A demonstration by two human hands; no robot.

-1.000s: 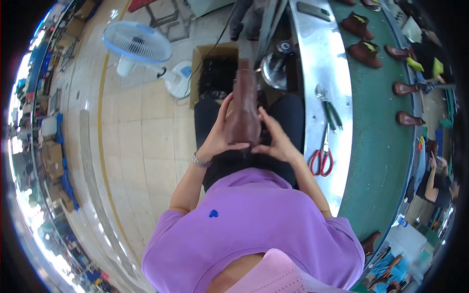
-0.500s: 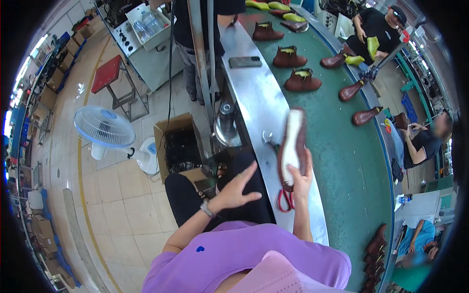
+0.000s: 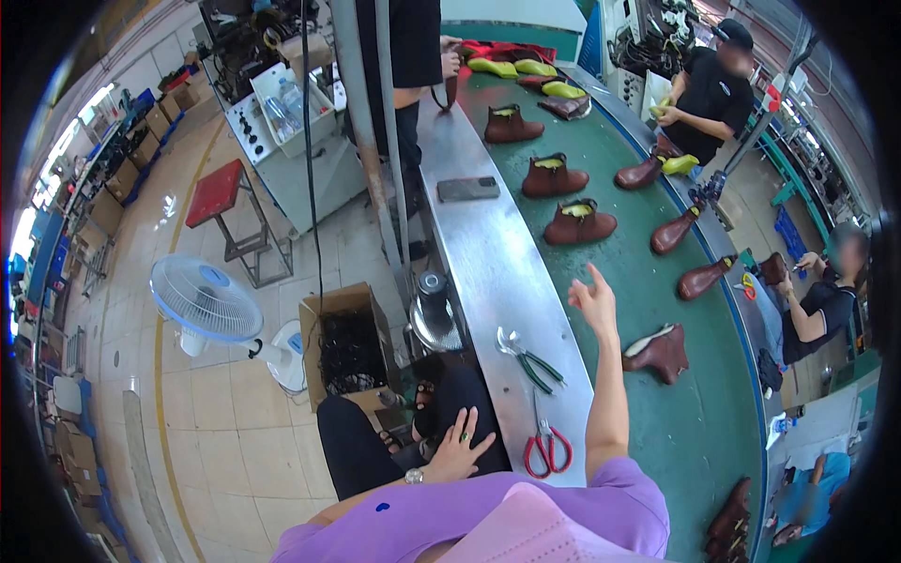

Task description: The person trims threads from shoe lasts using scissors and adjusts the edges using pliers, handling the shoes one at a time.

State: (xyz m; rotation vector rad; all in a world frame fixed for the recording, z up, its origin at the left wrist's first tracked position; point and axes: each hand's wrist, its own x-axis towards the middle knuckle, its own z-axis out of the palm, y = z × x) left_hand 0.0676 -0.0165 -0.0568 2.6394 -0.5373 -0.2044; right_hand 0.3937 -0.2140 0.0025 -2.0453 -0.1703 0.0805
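My right hand point(image 3: 593, 298) reaches out over the green work surface point(image 3: 648, 441). It is empty, with the index finger stretched forward. Just beyond its fingertips stands a brown ankle boot point(image 3: 580, 225) with yellow-green inside its opening. To the right of my forearm another brown boot point(image 3: 661, 354) lies tipped over, a pale strip showing along its sole. My left hand point(image 3: 458, 451) lies on my dark-trousered thigh, fingers spread, holding nothing. Between my arms, on the metal ledge point(image 3: 488, 253), are green-handled pliers point(image 3: 532, 362) and red-handled scissors point(image 3: 547, 450).
More boots point(image 3: 554, 176) line the green surface, with brown shoe pieces point(image 3: 673, 232) along its right edge. A phone point(image 3: 468, 189) lies on the ledge. At left are a fan point(image 3: 208, 298), a red stool point(image 3: 215, 192) and a cardboard box point(image 3: 308, 352). Co-workers point(image 3: 711, 94) work across the surface.
My right hand has let go of the boot, now lying on the green surface, and has moved forward. My left hand has lowered onto my thigh. The view has shifted, showing the pliers and scissors fully.
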